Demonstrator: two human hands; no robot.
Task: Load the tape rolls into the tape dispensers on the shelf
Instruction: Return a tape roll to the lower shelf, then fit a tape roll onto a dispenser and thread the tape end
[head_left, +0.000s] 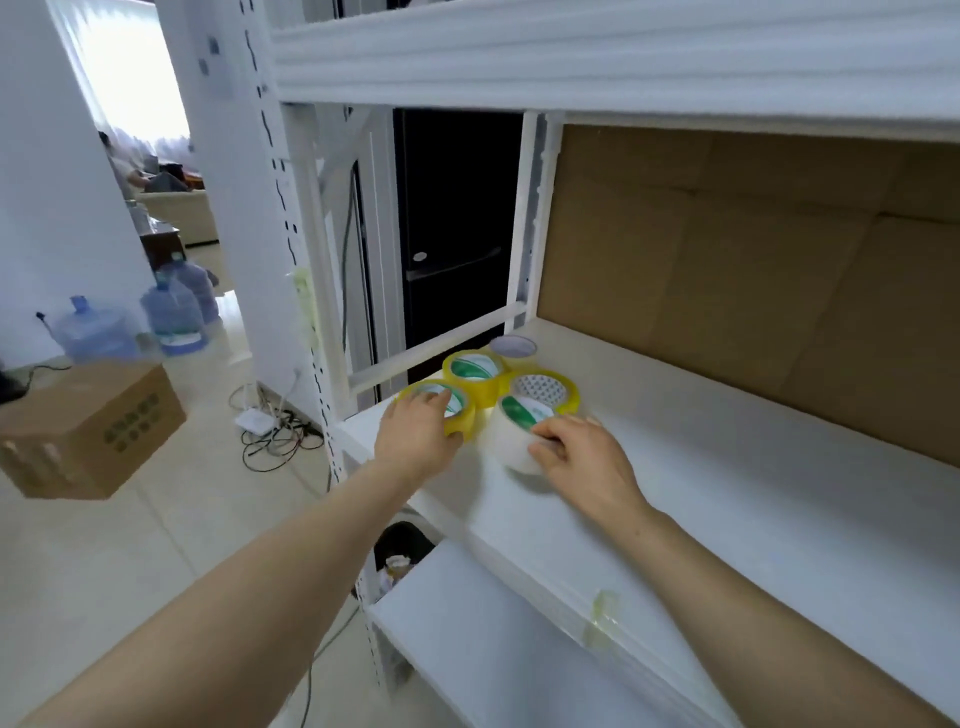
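Several tape rolls lie clustered at the left end of the white shelf (727, 467). My left hand (415, 431) grips the front-left yellow roll (462, 415), fingers over its top edge. My right hand (576, 462) holds a clear whitish roll (506, 439) with a green-and-white core. Behind them sit another yellow roll (475, 376), a yellow roll with a patterned core (548, 389) and a small pale roll (513, 346) at the back. No tape dispenser is visible in this view.
Brown cardboard (753, 270) lines the shelf's back. A lower white shelf (493, 649) juts out below, and a strip of tape (600, 618) sticks to the shelf's front edge. On the floor to the left are a cardboard box (93, 426), water jugs (174, 312) and tangled cables (275, 431).
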